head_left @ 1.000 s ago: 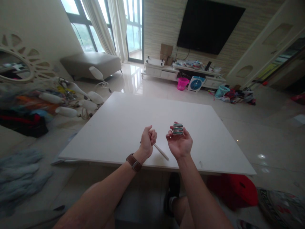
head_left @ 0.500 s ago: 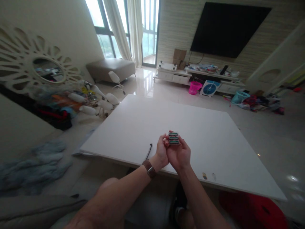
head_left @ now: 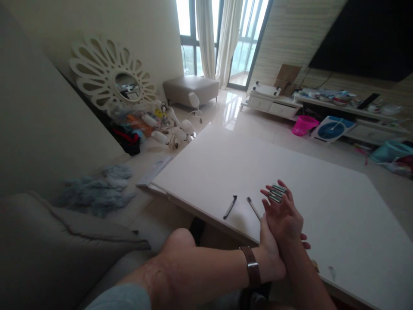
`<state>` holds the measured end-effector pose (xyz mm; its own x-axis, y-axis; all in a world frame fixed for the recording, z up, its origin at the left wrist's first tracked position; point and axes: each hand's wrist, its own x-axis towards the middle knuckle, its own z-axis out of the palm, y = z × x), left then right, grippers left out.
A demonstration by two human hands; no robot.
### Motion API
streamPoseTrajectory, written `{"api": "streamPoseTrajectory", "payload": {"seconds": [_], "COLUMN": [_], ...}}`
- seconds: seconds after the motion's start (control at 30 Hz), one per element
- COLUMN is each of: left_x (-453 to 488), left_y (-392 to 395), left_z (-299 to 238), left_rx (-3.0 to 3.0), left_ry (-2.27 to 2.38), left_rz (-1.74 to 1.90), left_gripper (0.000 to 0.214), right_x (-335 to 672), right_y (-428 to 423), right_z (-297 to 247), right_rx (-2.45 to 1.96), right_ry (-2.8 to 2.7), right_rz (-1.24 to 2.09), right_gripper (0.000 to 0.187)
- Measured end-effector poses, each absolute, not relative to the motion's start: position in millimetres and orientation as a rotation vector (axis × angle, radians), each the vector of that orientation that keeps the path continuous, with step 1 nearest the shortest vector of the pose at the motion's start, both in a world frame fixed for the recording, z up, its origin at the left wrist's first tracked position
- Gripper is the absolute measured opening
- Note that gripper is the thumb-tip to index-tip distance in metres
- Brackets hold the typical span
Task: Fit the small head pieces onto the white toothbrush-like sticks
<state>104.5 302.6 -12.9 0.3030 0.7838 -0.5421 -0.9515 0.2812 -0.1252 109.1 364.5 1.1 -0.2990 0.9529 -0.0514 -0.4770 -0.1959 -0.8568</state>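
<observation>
Several small cartridges (head_left: 276, 193) are laid on the outstretched fingers of the right hand (head_left: 284, 219), whose grip is open palm-up above the desk (head_left: 322, 206), their long axes crosswise to the fingers, while the left hand (head_left: 270, 255) is pressed under the right wrist, its grip not discernible

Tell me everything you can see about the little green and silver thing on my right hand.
The small silvery-green stack of bars looks like three short rectangular strips packed side by side, metallic with green edges. It lies flat on the outstretched fingers of the right hand, held palm up above the white tabletop. Finer detail is too small to tell.
</observation>
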Motion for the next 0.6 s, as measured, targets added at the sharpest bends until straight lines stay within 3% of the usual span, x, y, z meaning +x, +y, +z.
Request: {"api": "streamPoseTrajectory", "payload": {"seconds": [0.5, 0.6], "left_x": [77.4, 56.2], "left_y": [277.7, 288.5], "left_z": [-32.2, -40.9], "left_rx": [-0.795, -0.823], "left_ry": [0.610, 0.562], "left_rz": [1.150, 1.181], "left_gripper": [0.072, 0.061], "right_x": [23.3, -2.9], "right_y": [363.4, 367.8], "right_z": [-35.7, -36.9], "right_rx": [-0.770, -0.811], "right_ry": [-1.131, -1.273], "right_rz": [1.647, 1.653], "right_gripper": [0.042, 0.044]}}
